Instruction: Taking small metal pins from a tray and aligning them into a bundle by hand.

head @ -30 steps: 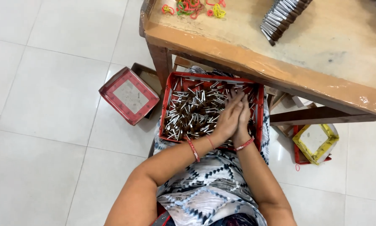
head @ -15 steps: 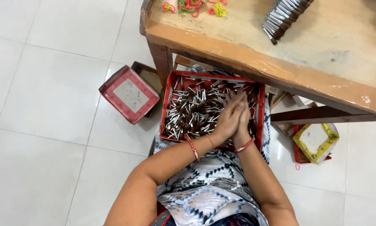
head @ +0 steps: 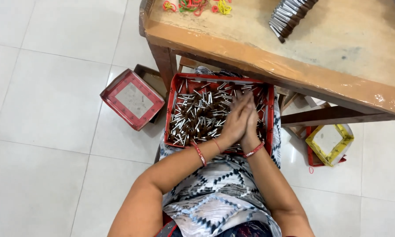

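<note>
Nearest, the left hand (head: 233,123) and right hand (head: 251,127), pressed palm to palm, gathering small sticks (head: 197,118); what they clasp cannot be told. Position unchanged from a second ago: gathering ongoing. Sticks fill the red tray (head: 173,94) on the lap. Table (head: 268,61) edge just beyond; open floor (head: 43,87) left.

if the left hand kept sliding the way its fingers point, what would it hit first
Probably the far wall of the red tray: the left hand, pressed against the right hand, points across the small brown and silver sticks toward it. The table lies beyond; height is unclear.
</note>
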